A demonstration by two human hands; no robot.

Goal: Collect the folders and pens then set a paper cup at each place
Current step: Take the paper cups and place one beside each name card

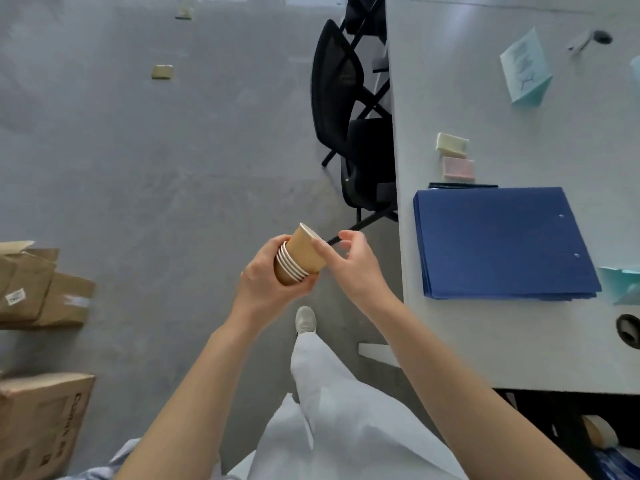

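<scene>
We see folders [502, 240] stacked at right on the table [450, 98]; our left hand [266, 271] grips the cup stack [298, 261], right hand [353, 261] fingers pinching the top cup; none placed.

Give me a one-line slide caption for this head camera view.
Left hand holds stacked paper cups; right hand pulls one beside blue folders.

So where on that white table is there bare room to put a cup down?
Bare table lies beyond the sticky-note pads, toward the name card, and nearer, between the blue folders and the round cable hole. The stretch from pads to folders is crowded.
</scene>
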